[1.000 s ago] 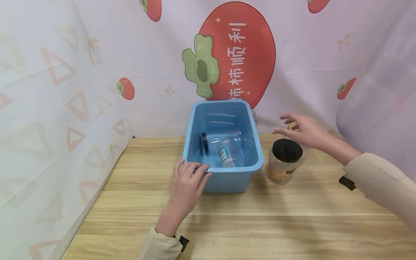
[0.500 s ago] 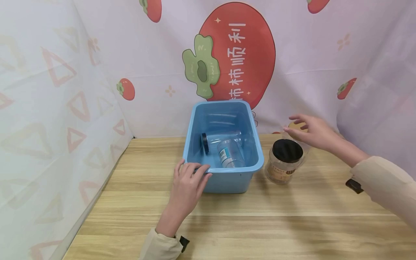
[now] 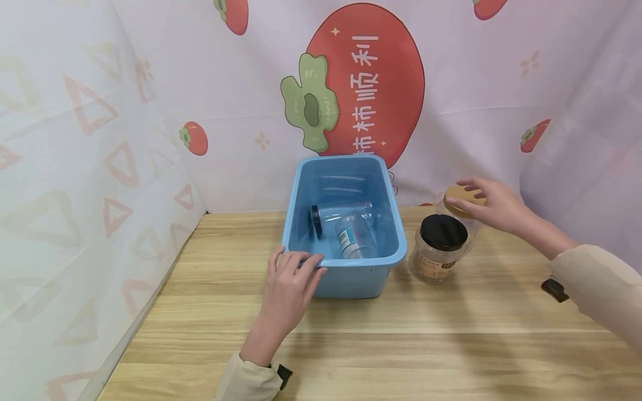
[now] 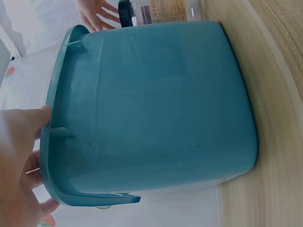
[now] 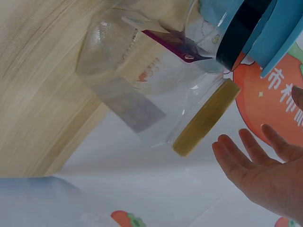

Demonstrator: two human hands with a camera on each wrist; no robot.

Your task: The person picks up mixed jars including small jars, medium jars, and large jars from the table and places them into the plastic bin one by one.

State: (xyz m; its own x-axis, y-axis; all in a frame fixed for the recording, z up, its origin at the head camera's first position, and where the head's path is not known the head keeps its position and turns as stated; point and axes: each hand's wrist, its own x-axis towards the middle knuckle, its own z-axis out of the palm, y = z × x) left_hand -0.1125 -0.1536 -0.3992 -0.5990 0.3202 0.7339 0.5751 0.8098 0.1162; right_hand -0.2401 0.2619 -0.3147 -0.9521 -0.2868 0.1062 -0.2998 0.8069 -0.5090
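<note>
A blue plastic bin [image 3: 351, 283] stands on the table, and my left hand [image 3: 288, 287] grips its near rim at the left corner. In the left wrist view my thumb [image 4: 38, 116] lies against the rim's outside, with fingers beyond it. Inside the bin are a clear jar with a black lid [image 3: 316, 220], lying on its side, and a clear container with a blue label [image 3: 346, 238]. My right hand [image 3: 499, 207] hovers over a clear jar's yellow-brown lid [image 3: 453, 195], holding nothing. The right wrist view shows its fingers apart from that lid [image 5: 207, 118].
A clear jar with a black lid [image 3: 443, 233] and an orange label stands right of the bin, in front of the yellow-lidded jar. The wood-grain table [image 3: 381, 356] meets a printed cloth [image 3: 241, 178] at the back; cloth also hangs on both sides.
My right hand has moved to the right, from above the black-lidded jar to over the yellow-lidded one, uncovering part of its lid. The left hand and bin have stayed put.
</note>
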